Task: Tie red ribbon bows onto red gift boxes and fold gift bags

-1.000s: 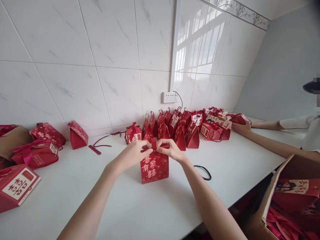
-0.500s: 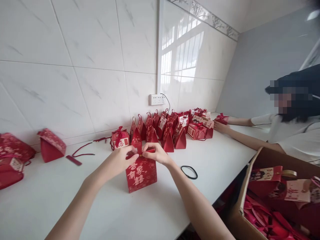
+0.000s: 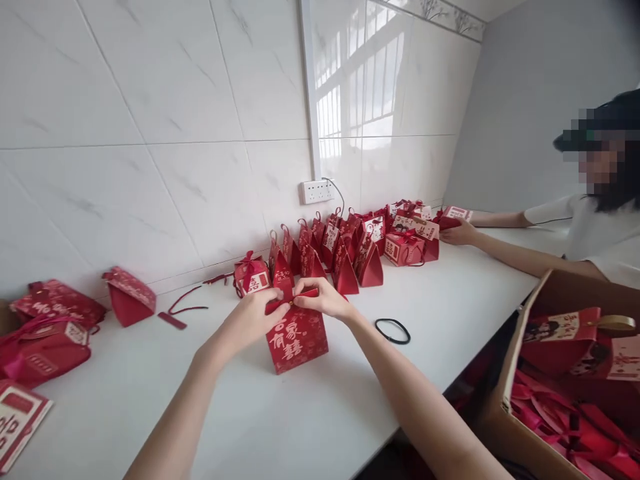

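A red paper gift box (image 3: 297,339) with gold characters stands on the white counter (image 3: 280,413) in front of me. My left hand (image 3: 253,319) and my right hand (image 3: 323,298) pinch its folded top flaps together from either side, fingertips meeting at a small gold stud. Behind it stands a row of several finished red gift boxes (image 3: 345,250) along the tiled wall.
A black hair tie (image 3: 393,331) lies right of the box. More red boxes (image 3: 50,327) lie at the left. A cardboard carton (image 3: 570,380) of red boxes sits lower right. Another person's hand (image 3: 460,233) rests by the far boxes. A wall socket (image 3: 316,191) is behind.
Both hands stay pinched on the box top. The camera view swung right and back slightly; the other person at the right came further into view.
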### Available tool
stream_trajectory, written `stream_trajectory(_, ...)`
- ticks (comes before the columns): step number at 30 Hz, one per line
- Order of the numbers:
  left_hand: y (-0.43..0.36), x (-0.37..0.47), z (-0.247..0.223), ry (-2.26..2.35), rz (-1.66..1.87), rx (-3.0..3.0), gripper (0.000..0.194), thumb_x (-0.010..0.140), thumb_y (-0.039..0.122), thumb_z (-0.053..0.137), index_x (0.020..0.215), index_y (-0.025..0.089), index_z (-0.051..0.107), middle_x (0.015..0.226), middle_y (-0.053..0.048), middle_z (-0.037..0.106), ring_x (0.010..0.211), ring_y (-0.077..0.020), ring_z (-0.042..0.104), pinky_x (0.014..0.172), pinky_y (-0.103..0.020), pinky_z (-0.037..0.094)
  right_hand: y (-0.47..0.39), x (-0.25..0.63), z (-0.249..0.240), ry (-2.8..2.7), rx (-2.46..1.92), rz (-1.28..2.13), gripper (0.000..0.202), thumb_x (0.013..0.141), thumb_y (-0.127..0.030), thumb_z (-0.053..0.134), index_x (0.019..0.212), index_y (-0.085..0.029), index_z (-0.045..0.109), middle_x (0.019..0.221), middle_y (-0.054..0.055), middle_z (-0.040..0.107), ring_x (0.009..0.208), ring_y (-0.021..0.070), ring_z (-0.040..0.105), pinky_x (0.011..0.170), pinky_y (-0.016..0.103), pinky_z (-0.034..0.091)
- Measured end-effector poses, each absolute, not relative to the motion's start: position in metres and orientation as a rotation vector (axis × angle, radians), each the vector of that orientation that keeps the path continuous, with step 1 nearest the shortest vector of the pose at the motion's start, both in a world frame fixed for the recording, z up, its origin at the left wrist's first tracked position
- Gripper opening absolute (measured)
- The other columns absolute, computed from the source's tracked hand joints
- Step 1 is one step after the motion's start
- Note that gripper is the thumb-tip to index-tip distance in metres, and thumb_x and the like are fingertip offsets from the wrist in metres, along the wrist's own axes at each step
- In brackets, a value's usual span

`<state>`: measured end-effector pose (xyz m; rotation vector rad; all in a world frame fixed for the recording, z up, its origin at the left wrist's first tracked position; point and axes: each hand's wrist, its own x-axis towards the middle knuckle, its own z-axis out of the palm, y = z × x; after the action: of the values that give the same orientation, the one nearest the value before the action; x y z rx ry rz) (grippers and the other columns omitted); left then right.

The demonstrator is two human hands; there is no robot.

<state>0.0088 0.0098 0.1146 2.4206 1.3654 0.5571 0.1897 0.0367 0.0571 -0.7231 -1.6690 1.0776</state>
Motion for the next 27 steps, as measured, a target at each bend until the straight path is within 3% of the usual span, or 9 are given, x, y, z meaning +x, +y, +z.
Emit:
stream_trajectory(7,0.015,0.002,0.107,1.357,0.669,2.350,0.032,0.081,0.047,0.045,0.085,0.020,0.062,0.074,-0.002,0.062,0.059,-0.0168,0.054,0.056,-0.028,0.038,0.036,0.188,0.052,-1.650,-0.770,1.018,0.017,0.073,-0.033,0.066,0.072,-0.017,0.060,0.076,0.000,0.061,0.071,0.0135,0.056,0.068,0.026,0.043)
stream_trajectory(14,0.011,0.004,0.115,1.435,0.923,2.299,0.027,0.081,0.041,0.046,0.071,0.019,0.058,0.060,0.000,0.054,0.053,-0.0145,0.048,0.051,-0.027,0.032,0.043,0.182,0.042,-1.433,-0.761,1.112,0.036,0.074,-0.046,0.067,0.096,-0.020,0.059,0.092,0.004,0.065,0.085,0.0187,0.060,0.077,0.031,0.047)
stream_trajectory(17,0.011,0.001,0.119,1.433,1.057,2.222,0.032,0.080,0.047,0.049,0.074,0.018,0.061,0.067,-0.003,0.060,0.063,-0.0172,0.055,0.056,-0.027,0.037,0.048,0.181,0.035,-1.458,-0.770,1.167,0.034,0.078,-0.051,0.062,0.092,-0.019,0.061,0.093,0.004,0.066,0.087,0.0196,0.061,0.079,0.032,0.047)
stream_trajectory(23,0.015,-0.006,0.125,0.961,0.888,1.896,0.056,0.082,0.064,0.039,0.086,0.014,0.064,0.088,-0.009,0.067,0.083,-0.0218,0.062,0.071,-0.032,0.049,0.042,0.173,0.032,-1.185,-0.720,1.451,0.043,0.075,-0.059,0.059,0.092,-0.020,0.062,0.090,0.007,0.067,0.083,0.0224,0.063,0.077,0.038,0.050)
stream_trajectory(27,0.015,-0.003,0.120,1.200,1.033,1.891,0.050,0.074,0.053,0.062,0.110,0.018,0.057,0.112,-0.009,0.062,0.096,-0.0217,0.061,0.080,-0.032,0.048,0.023,0.174,0.039,-1.204,-0.574,1.893,0.053,0.078,-0.065,0.048,0.103,-0.020,0.061,0.092,0.008,0.065,0.080,0.0207,0.063,0.077,0.042,0.049)
